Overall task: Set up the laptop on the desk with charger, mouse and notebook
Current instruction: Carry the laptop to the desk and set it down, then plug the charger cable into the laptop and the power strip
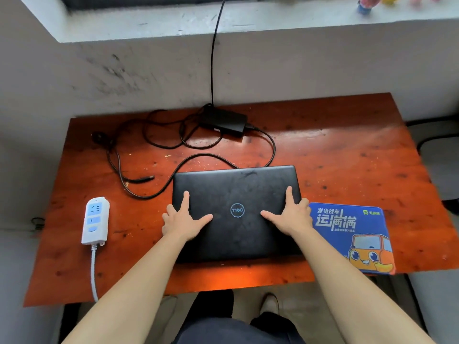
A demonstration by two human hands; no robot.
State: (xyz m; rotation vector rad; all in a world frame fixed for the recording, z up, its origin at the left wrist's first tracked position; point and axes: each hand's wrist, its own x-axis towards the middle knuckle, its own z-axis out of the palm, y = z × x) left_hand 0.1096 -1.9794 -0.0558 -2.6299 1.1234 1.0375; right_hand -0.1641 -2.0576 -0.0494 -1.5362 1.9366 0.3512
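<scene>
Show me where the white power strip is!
In the head view, the white power strip lies on the left of the desk, just left of the closed laptop and the left hand.

Left hand: index and thumb laid straight on the laptop, other fingers curled over its left edge.
Right hand: mirrored at the right edge.
Left arm, right arm: bare, extended from near.
</scene>
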